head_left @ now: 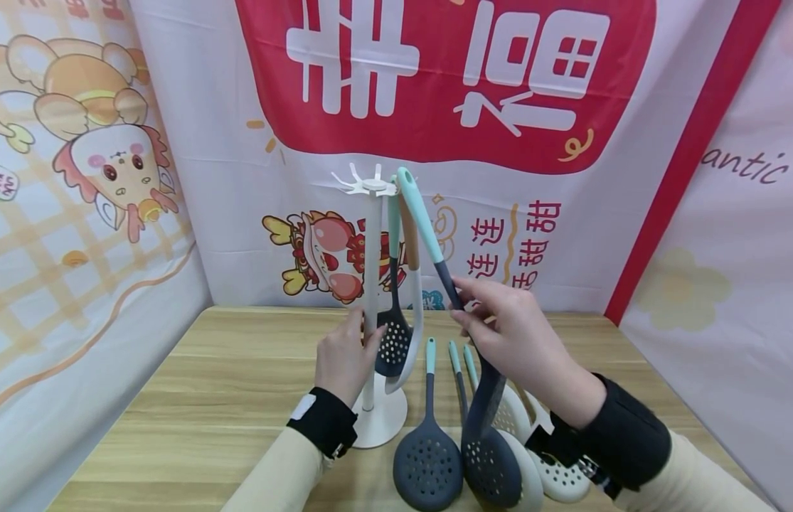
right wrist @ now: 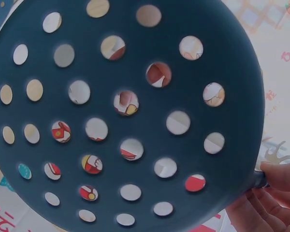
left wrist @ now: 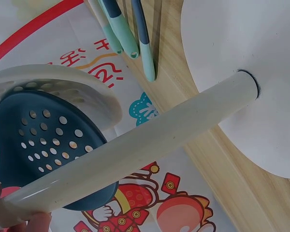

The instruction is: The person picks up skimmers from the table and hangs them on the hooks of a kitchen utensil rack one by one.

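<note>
My left hand [head_left: 345, 355] grips the pole of a white utensil stand [left wrist: 150, 140], thumb and fingers around it. My right hand [head_left: 508, 320] pinches the dark neck of a skimmer [head_left: 422, 213] with a mint handle. Its handle top is right at the stand's hooks [head_left: 375, 184], overlapping them in the head view. In the right wrist view the skimmer's round, perforated head [right wrist: 150, 116] fills most of the picture. A dark slotted spoon [head_left: 401, 355] with a mint handle and a white ladle [head_left: 417, 320] with a brown handle hang from the stand beside my left fingers.
On the wooden table [head_left: 242, 370] lie a dark slotted turner [head_left: 428, 432], another dark perforated utensil [head_left: 508, 455] and several pale ones, such as a perforated one [head_left: 565, 491], below my right hand. A printed cloth [head_left: 223, 142] stands behind the table.
</note>
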`<state>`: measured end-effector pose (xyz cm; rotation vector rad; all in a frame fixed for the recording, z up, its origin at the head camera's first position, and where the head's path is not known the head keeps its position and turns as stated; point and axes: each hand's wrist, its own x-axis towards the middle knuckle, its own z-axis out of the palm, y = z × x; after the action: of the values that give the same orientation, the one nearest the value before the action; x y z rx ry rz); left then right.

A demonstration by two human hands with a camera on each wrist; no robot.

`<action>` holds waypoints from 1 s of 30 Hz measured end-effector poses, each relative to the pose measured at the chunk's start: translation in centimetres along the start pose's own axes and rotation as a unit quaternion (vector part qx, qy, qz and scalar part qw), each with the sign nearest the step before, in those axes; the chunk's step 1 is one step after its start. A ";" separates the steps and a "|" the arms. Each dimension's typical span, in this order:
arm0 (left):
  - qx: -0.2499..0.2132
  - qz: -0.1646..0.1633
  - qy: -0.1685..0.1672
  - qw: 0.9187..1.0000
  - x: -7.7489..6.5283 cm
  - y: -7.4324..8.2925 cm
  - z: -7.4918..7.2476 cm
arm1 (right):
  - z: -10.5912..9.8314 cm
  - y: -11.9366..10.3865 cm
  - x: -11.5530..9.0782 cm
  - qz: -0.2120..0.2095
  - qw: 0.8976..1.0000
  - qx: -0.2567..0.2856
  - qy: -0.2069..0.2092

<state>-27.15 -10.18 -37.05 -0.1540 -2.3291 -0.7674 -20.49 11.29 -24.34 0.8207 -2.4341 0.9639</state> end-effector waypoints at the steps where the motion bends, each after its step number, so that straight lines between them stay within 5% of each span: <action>1: -0.001 0.000 0.000 1.000 0.0 0.0 0.0 | 0.0 0.0 0.0 0.000 1.000 0.000 0.000; 30: -0.010 -0.006 -0.004 1.000 0.0 -0.1 0.1 | 1.3 0.7 0.0 0.014 1.000 -0.013 -0.020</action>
<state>-27.19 -10.21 -37.13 -0.1519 -2.3336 -0.7967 -21.11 10.80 -25.61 0.8067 -2.4931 0.9316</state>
